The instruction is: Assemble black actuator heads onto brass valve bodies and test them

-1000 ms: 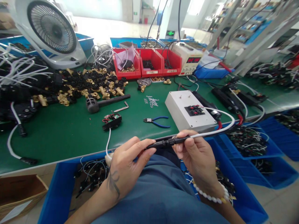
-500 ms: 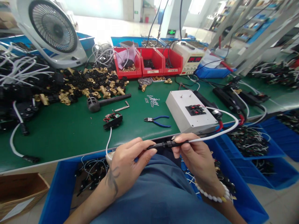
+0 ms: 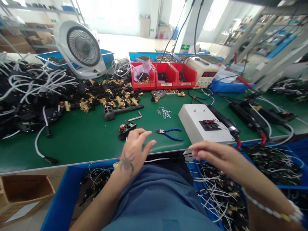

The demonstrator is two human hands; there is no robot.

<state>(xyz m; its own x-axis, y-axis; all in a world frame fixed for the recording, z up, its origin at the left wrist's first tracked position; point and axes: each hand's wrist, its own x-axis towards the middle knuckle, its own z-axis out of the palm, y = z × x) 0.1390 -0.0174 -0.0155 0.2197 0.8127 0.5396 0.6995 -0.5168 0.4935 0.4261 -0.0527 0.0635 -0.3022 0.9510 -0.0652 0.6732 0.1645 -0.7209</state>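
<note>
My left hand (image 3: pixel 134 148) hovers at the front edge of the bench, thumb and fingers apart, with nothing in it. Just beyond it lies a small black housing with an exposed circuit board (image 3: pixel 127 127) and red wires, partly covered by my fingers. A white cable (image 3: pixel 157 159) runs below the bench edge between my hands. My right hand (image 3: pixel 216 154) is stretched out, also holding nothing, in front of the grey metal box (image 3: pixel 192 123) with switches and a black terminal block (image 3: pixel 210 125). Blue-handled cutting pliers (image 3: pixel 170 133) rest between the hands, farther in.
A hammer (image 3: pixel 122 111) and a hex key (image 3: pixel 135 116) lie behind the board. Brass fittings (image 3: pixel 120 101) are heaped near red bins (image 3: pixel 166 76) and a fan (image 3: pixel 83 48). Blue crates (image 3: pixel 64 192) of cabled parts stand below; a power supply (image 3: pixel 204 72) sits at the back.
Both hands have let go of the black cable connector and moved apart. The white lead that arched from the grey box's terminal block is gone from there. The view has shifted.
</note>
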